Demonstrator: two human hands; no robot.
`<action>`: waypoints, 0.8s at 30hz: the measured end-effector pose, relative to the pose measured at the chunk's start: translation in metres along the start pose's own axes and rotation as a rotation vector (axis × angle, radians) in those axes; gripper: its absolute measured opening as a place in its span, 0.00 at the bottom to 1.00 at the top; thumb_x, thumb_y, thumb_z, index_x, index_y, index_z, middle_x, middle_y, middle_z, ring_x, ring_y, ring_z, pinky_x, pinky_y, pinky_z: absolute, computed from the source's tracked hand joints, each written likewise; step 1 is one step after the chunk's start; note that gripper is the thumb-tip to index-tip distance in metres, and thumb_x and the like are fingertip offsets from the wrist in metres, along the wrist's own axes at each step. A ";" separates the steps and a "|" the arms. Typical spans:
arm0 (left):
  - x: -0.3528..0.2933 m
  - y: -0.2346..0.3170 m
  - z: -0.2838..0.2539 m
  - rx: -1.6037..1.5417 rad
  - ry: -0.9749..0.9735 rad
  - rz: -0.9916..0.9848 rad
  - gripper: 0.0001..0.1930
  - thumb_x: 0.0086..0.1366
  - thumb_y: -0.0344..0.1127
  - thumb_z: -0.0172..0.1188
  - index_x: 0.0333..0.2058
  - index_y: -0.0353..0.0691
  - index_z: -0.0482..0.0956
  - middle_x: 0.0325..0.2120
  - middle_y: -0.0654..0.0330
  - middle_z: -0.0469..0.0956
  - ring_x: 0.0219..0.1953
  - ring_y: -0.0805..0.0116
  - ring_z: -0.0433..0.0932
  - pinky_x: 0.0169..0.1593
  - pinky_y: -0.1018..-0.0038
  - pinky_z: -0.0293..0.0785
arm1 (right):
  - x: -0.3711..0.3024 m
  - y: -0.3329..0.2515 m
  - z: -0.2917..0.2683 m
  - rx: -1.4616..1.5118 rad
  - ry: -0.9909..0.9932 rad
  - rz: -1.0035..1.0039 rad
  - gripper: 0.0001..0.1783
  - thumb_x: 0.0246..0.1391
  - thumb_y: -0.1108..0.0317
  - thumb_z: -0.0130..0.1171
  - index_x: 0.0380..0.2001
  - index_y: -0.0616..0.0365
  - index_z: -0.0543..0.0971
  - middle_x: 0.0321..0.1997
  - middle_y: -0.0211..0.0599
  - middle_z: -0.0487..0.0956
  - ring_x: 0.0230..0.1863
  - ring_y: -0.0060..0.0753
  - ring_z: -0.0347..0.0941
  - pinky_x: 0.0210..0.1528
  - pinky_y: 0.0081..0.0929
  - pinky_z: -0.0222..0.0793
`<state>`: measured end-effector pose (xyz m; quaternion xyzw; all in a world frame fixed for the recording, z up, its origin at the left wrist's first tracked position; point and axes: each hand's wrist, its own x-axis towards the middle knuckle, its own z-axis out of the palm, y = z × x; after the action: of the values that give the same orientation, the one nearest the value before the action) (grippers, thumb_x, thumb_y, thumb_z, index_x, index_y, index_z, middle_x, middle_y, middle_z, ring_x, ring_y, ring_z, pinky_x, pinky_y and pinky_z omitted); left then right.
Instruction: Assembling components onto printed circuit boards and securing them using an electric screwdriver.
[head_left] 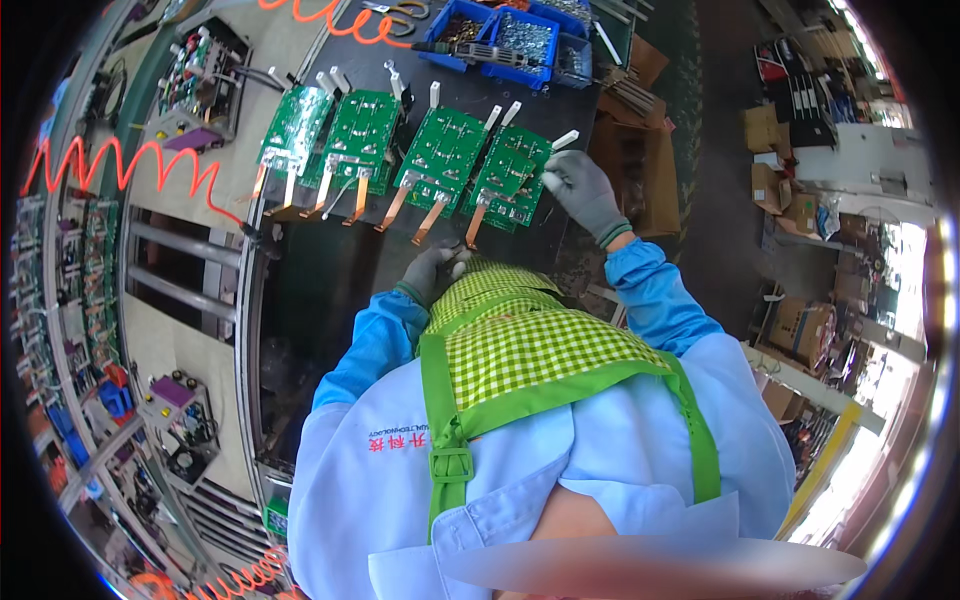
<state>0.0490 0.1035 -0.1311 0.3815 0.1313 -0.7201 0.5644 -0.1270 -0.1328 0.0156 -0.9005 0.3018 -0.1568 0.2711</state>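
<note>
Several green circuit boards stand in a row on the dark bench, with white leads at their far ends and copper strips at their near ends. Both of my hands wear grey gloves and are at the rightmost circuit board. My right hand is closed at its right edge, just below a white lead. Down at the near end, my left hand has its fingers pinched by the tip of a copper strip. The fingertips of both hands are partly hidden. Left of it is another circuit board.
Blue bins of small metal parts stand at the bench's far side, beside an electric screwdriver on an orange coiled cord. Scissors lie nearby. To the left runs a metal-railed line with assembled units; cardboard boxes are on the right.
</note>
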 end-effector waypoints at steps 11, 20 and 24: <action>-0.009 -0.042 0.051 0.056 -0.175 -0.026 0.16 0.62 0.24 0.48 0.50 0.31 0.65 0.39 0.54 0.71 0.39 0.66 0.73 0.41 0.78 0.72 | 0.015 0.011 0.024 -0.394 -0.320 -0.141 0.11 0.45 0.71 0.54 0.36 0.53 0.75 0.42 0.36 0.72 0.43 0.43 0.70 0.43 0.36 0.69; 0.015 -0.063 0.090 0.083 -0.109 0.112 0.12 0.62 0.37 0.56 0.42 0.39 0.72 0.32 0.61 0.74 0.30 0.76 0.73 0.32 0.83 0.72 | -0.009 -0.001 -0.021 0.926 -0.434 0.470 0.10 0.60 0.65 0.45 0.41 0.57 0.69 0.30 0.27 0.72 0.27 0.15 0.68 0.28 0.13 0.64; 0.036 -0.068 0.087 0.068 -0.024 0.150 0.10 0.60 0.42 0.59 0.35 0.43 0.73 0.24 0.66 0.71 0.23 0.79 0.70 0.23 0.85 0.66 | -0.031 0.009 -0.022 0.882 -0.515 0.465 0.13 0.61 0.61 0.44 0.43 0.59 0.69 0.28 0.25 0.70 0.25 0.12 0.64 0.27 0.11 0.62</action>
<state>-0.0508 0.0460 -0.1139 0.4007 0.0712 -0.6843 0.6050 -0.1650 -0.1278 0.0248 -0.6209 0.3222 0.0206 0.7143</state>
